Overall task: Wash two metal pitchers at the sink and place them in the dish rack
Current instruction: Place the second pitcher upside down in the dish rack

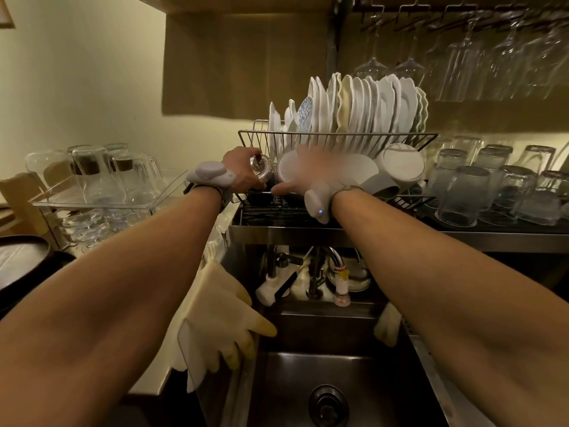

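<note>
— Where does the head view look from?
— From above the sink (326, 374), facing forward and down toward the dish rack (338, 138) at the back.
— How near?
— Close; both forearms fill the lower frame. The wide lens probably bends the edges.
— Another view?
— Only this one.

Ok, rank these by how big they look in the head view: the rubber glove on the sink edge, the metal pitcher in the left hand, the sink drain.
1. Rubber glove, by far the largest.
2. Sink drain.
3. Metal pitcher, partly covered by the left hand.
The pitcher is farther from the camera, so the last two are unsure.
</note>
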Demonstrator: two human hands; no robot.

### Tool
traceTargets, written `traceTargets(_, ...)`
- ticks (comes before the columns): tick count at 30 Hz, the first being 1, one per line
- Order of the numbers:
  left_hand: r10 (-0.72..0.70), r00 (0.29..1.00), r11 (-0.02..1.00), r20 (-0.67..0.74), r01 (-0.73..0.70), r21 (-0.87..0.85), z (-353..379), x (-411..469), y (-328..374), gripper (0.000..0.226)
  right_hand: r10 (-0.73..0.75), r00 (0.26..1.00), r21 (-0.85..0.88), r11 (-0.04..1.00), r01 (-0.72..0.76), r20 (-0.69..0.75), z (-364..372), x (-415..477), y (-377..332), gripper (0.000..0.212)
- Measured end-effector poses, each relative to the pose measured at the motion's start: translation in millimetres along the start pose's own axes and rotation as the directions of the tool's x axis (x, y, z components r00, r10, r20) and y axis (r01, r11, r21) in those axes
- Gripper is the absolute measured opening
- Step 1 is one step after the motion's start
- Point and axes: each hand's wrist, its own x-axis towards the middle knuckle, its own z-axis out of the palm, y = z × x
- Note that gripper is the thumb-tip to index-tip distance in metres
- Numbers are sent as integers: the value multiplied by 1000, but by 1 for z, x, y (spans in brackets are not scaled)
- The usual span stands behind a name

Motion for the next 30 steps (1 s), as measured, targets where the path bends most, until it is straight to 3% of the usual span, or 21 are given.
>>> traceTargets(7, 21, 1000, 1000, -8, -21, 16, 4, -3, -1, 79, -25, 996, -40, 999, 22, -89, 3, 1, -3, 81)
traceTargets(11, 2, 1000, 998, 6, -1, -69, 4, -5, 4, 80, -33, 998, -30, 999, 31, -60, 5, 1, 0, 71)
traceTargets(30, -16, 999, 1000, 33, 16, 7, 14, 0, 1, 85, -36, 997, -57, 998, 32, -72, 4, -5, 4, 77)
